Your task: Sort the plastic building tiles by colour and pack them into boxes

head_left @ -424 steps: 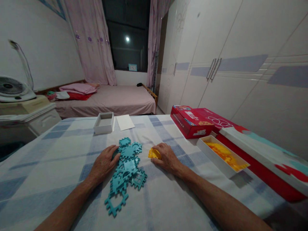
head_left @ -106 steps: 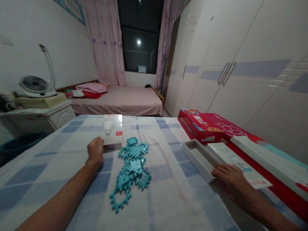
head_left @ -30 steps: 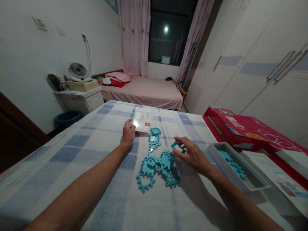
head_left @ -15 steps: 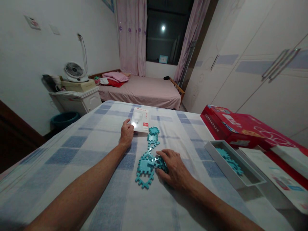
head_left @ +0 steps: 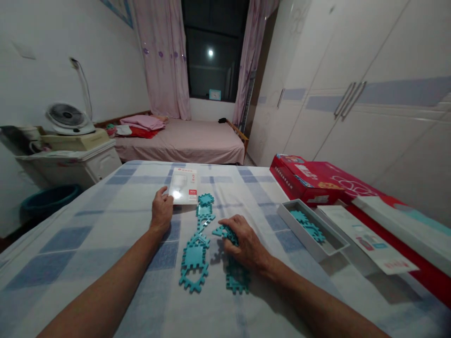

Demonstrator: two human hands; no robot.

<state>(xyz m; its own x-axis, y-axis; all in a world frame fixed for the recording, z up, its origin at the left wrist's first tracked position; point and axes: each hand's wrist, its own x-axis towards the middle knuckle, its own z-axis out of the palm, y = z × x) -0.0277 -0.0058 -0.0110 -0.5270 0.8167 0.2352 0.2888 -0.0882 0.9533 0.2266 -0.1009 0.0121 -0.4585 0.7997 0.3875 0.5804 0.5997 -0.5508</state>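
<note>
My left hand [head_left: 162, 210] is closed at the left edge of a flat white box [head_left: 183, 187] with a red label, tilted up from the cloth. In my right hand [head_left: 243, 240] are teal interlocking puzzle pieces [head_left: 228, 232], pinched between thumb and fingers just above the table; the palm hides part of them. Beneath that hand lies another teal notched piece [head_left: 237, 278]. To its left, a row of teal pieces [head_left: 195, 257] runs from the white box toward me, some overlapping.
A grey-white open box [head_left: 319, 234] with teal pieces stands at the right. Beside it are a printed white card [head_left: 369, 239] and a large red box [head_left: 306, 180]. A checked cloth [head_left: 134, 286] covers the table. Beyond are a bed [head_left: 197, 141] and a fan [head_left: 68, 118].
My right hand has moved away from the teal row, lifting pieces off to the right. The whole view has swung to the right. My left hand stays at the white box.
</note>
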